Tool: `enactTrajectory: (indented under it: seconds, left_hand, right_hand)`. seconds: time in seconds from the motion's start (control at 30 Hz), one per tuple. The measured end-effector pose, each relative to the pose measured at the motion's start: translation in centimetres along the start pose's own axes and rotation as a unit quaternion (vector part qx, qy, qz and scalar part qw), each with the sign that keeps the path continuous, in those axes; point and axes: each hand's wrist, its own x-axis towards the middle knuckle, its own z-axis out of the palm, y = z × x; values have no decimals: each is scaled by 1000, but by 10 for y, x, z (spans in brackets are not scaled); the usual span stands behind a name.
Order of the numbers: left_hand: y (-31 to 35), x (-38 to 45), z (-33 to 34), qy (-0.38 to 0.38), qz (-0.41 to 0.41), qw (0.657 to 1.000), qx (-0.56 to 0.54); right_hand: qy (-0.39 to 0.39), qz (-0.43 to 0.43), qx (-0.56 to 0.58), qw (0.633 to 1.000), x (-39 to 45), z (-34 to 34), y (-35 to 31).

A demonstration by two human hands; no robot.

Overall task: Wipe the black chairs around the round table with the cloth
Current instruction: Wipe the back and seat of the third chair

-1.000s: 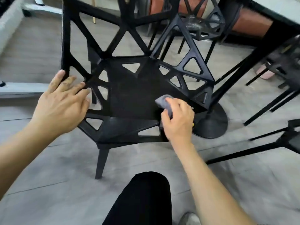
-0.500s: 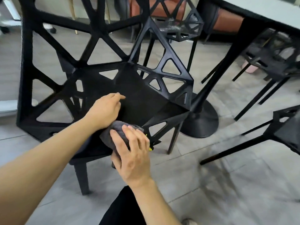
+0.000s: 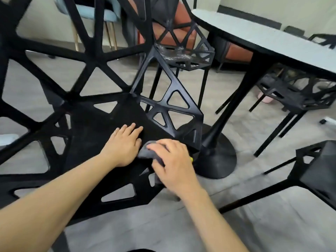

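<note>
Cloth (image 3: 150, 155) (grey, bunched) under clutching right hand (image 3: 172, 159), beside flat, relaxed left hand (image 3: 125, 142) on black chair (image 3: 101, 124) seat

Grey wood-look floor (image 3: 236, 224) runs under everything. Behind the round tabletop (image 3: 272, 39) stands a cream wall (image 3: 272, 8); left of the tabletop sit a rust-orange upholstered seat (image 3: 181, 17) and, farther left, a pale blue armchair (image 3: 101, 15) on thin gold legs.

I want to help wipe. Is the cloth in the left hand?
No, the right hand holds the grey cloth on the chair seat; the left hand lies flat beside it.
</note>
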Motion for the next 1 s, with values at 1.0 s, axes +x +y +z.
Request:
enactTrajectory:
  seconds: [1.0]
  left_hand:
    - [-47, 30, 11, 42, -57, 995, 69]
  right_hand:
    - [83, 23, -151, 985, 226, 11, 123]
